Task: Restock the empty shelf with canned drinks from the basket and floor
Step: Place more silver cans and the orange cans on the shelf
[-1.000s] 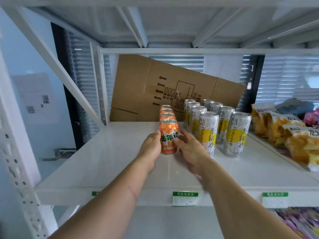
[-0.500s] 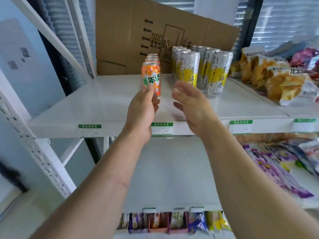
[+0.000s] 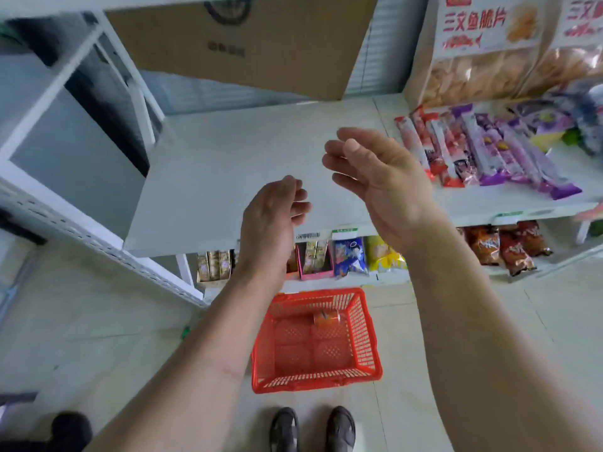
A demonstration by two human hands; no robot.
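Left hand (image 3: pixel 272 216) and right hand (image 3: pixel 380 177) hang empty, fingers loosely curled and apart, above the bare white shelf (image 3: pixel 208 177); the one orange can (image 3: pixel 326 318) in view lies on its side in the red basket (image 3: pixel 365 331) on the floor below. Risk: a lying can likely rolls from a hasty grasp, and the basket wall and shelf edge crowd the reach. Snack packets (image 3: pixel 483 148) lie to the right, a cardboard box (image 3: pixel 261 44) behind.

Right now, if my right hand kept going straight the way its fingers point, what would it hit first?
Probably nothing soon. The right hand has loosely curled fingers pointing left and up over the bare shelf; the cardboard behind comes next in line, though depth is unclear.
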